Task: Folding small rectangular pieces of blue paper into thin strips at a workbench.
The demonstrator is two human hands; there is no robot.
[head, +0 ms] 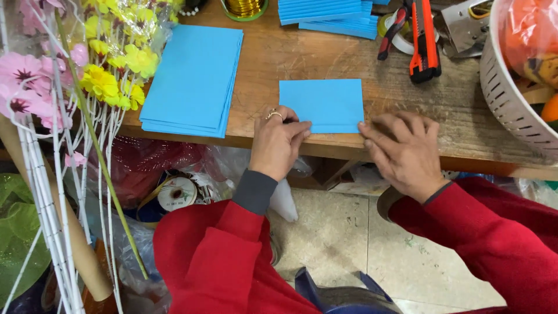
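A folded blue paper sheet (321, 103) lies flat near the front edge of the wooden table (407, 99). My left hand (277, 142), with a ring on one finger, presses its fingertips on the sheet's near left corner. My right hand (401, 152) lies flat beside the sheet, fingertips touching its near right corner. Both arms are in red sleeves.
A stack of blue sheets (193, 78) lies to the left, with more pleated blue paper (328, 13) at the back. An orange utility knife (424, 40), tape and a white basket (511, 87) sit to the right. Artificial yellow and pink flowers (110, 70) stand at far left.
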